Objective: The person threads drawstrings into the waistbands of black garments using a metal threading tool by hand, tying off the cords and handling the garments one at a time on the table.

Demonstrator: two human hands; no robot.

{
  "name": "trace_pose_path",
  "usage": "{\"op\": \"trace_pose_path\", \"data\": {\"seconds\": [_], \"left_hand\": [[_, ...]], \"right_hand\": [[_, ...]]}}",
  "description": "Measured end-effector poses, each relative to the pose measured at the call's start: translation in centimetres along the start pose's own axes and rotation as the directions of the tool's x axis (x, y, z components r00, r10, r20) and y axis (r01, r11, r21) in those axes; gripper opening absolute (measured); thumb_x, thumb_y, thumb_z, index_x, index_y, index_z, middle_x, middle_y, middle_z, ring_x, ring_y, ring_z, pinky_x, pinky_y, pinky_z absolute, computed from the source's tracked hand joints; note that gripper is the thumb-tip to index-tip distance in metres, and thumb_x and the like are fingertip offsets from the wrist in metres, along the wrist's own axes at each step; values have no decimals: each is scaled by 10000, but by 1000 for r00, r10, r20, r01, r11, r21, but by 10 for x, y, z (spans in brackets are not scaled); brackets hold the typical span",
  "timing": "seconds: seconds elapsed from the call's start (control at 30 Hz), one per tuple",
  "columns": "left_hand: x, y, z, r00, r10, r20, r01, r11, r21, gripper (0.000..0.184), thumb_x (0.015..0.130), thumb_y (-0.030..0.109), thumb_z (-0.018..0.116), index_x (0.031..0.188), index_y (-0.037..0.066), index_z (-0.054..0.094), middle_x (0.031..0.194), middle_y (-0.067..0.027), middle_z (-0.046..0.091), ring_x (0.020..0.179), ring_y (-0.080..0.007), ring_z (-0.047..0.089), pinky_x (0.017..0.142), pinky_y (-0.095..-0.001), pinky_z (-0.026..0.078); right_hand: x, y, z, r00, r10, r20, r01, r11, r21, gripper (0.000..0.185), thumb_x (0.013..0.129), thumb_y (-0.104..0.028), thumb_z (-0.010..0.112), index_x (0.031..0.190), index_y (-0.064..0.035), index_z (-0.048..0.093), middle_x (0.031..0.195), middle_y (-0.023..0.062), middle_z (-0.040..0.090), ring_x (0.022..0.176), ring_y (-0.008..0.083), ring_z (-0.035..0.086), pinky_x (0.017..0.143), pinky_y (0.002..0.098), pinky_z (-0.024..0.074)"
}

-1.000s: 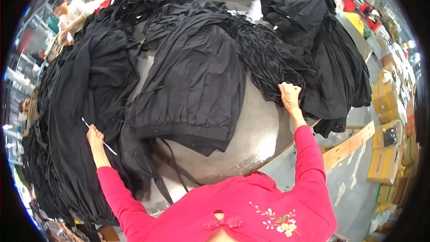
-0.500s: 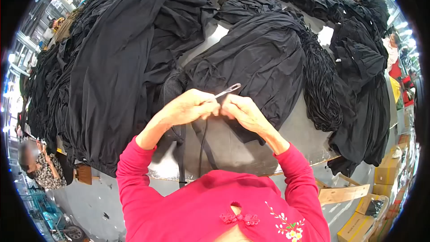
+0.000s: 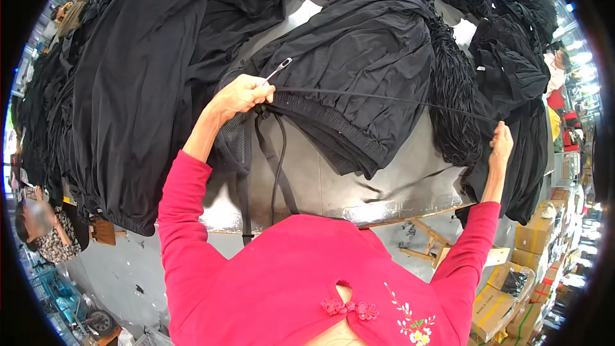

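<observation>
My left hand (image 3: 245,94) is closed around a metal bodkin (image 3: 279,69), its long-eyed end pointing up past the fingers. From that hand a thin black drawcord (image 3: 384,97) runs taut to the right. My right hand (image 3: 501,146), far out to the side, pinches the cord's other end. Beneath the cord lies a black garment (image 3: 359,64) with a gathered elastic waistband (image 3: 339,123) facing me. Black straps (image 3: 269,147) hang below my left hand, near a black mesh piece (image 3: 234,144).
Large heaps of black garments (image 3: 141,90) cover the left of the grey metal table (image 3: 307,179). A bundle of black cords (image 3: 451,122) lies at right, beside more black garments (image 3: 509,70). Cardboard boxes (image 3: 503,301) stand on the floor at right. Another person (image 3: 54,234) is at far left.
My hands were close together; now they are far apart, with the cord stretched between them. The bodkin moved up and left with my left hand. The waistband has come into view.
</observation>
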State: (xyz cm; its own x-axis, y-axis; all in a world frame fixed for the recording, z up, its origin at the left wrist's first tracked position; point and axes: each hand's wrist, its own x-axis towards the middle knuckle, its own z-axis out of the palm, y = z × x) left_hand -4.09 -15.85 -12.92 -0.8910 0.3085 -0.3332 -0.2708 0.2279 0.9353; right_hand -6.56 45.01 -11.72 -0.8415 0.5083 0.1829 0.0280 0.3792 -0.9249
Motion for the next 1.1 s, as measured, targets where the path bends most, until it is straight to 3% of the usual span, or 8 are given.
{"op": "trace_pose_path", "data": {"seconds": [0.27,0.47,0.53,0.57,0.6,0.67,0.77,1.1], "left_hand": [[25,11,22,991,37,-126,-36,999,10,233,843,283,577,783,67,643,629,62,526,482,-10,361,413,-173,234],[49,-2,40,988,17,-156,-46,982,-184,220,829,256,600,763,48,622,652,41,521,419,-3,292,370,-174,172],[53,-5,43,993,-10,-118,-25,957,-290,228,849,248,583,774,36,613,651,28,506,403,-6,301,352,-171,174],[54,-4,47,993,-11,-120,-25,956,-292,228,849,248,583,774,36,613,651,28,506,403,-6,301,352,-171,174],[54,-3,53,987,-26,-161,-36,928,-371,233,847,250,589,782,27,610,651,26,502,398,-10,316,348,-165,189],[53,0,61,983,-7,-182,-82,877,-473,233,853,247,584,792,23,600,642,26,494,395,-16,349,344,-157,223],[51,4,73,985,-28,-173,-72,836,-544,221,866,240,566,805,28,586,636,28,490,421,-11,365,353,-148,253],[42,-5,115,995,17,-100,-79,748,-659,277,893,282,515,865,12,571,611,34,470,431,-23,372,355,-160,246]], "right_hand": [[77,5,10,934,-349,-71,315,903,-292,315,868,-333,536,661,-95,528,587,-35,421,524,39,365,485,199,286],[57,-117,149,908,-212,363,-135,670,730,186,882,-196,535,780,-41,546,649,-17,461,550,60,396,533,238,335],[34,-140,185,894,-335,296,110,806,581,167,876,-194,536,856,-35,585,721,-8,532,598,81,476,585,234,389],[17,-149,200,904,-323,279,322,945,49,169,850,-185,550,905,-36,606,823,40,604,693,174,558,655,275,434],[12,-130,220,658,-660,362,743,490,-456,160,815,-178,563,888,-44,611,881,96,624,755,263,576,697,322,448],[-53,-128,247,272,-867,418,962,245,-118,200,745,-116,611,939,-66,608,854,111,611,764,266,569,708,344,454],[-158,-114,267,430,-543,722,423,827,370,387,724,15,634,1096,-71,571,775,28,566,653,86,535,605,212,450],[-221,-91,266,622,-593,511,336,792,510,145,751,21,615,884,-33,628,828,51,595,681,119,546,593,222,441]]}}
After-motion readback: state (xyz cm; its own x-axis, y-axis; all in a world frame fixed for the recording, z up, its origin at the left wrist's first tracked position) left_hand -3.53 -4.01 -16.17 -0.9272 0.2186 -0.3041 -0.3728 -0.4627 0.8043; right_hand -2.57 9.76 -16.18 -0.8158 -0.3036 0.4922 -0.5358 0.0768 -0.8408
